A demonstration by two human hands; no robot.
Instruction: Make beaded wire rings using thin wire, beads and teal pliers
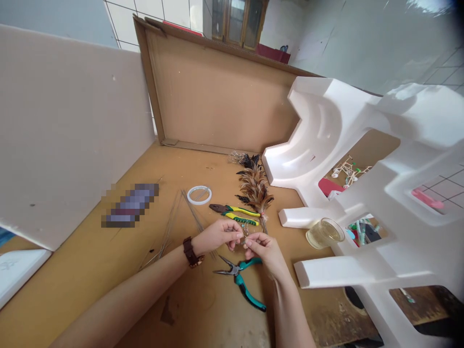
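Note:
My left hand [221, 237], with a dark bracelet at the wrist, is closed in a pinch. Its fingertips almost meet those of my right hand [263, 249], which pinches too. Between them is a thin wire, mostly covered by the fingers. Just beyond the hands lie yellow-and-green combination pliers [241, 215]. Teal-handled needle-nose pliers [237, 273] rest with jaws spread, partly under my right hand. A bundle of brown and black feathers [253, 183] lies farther back. Left of my hands are loose straight wires [172, 217] and a white ring-shaped roll [199, 195].
A white moulded foam piece [348, 270] rises along the right, with a glass of yellowish liquid [324, 233] near its edge. A cardboard panel [224, 92] stands at the back, a white board [72, 111] at left. A pixelated object [132, 205] lies on the tabletop [119, 270].

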